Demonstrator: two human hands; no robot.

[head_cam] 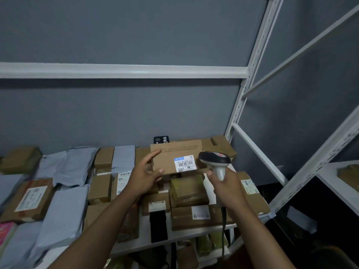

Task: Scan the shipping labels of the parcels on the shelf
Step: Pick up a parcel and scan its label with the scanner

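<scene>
My left hand (pixel 144 174) grips the left edge of a flat brown cardboard parcel (pixel 171 155), tilting its top face toward me above the other parcels. A white shipping label (pixel 185 163) with a blue strip and barcodes sits on that face. My right hand (pixel 226 188) holds the grey handle of a barcode scanner (pixel 214 159), whose dark head sits just right of the label. The scanner's cable (pixel 223 228) hangs down below my right wrist.
The white shelf (pixel 144 237) is crowded with brown boxes (pixel 100 188), grey poly mailers (pixel 64 214) and a tape-wrapped box (pixel 187 189). White rack uprights (pixel 244 82) and a neighbouring shelf unit (pixel 338 181) stand to the right. A grey wall lies behind.
</scene>
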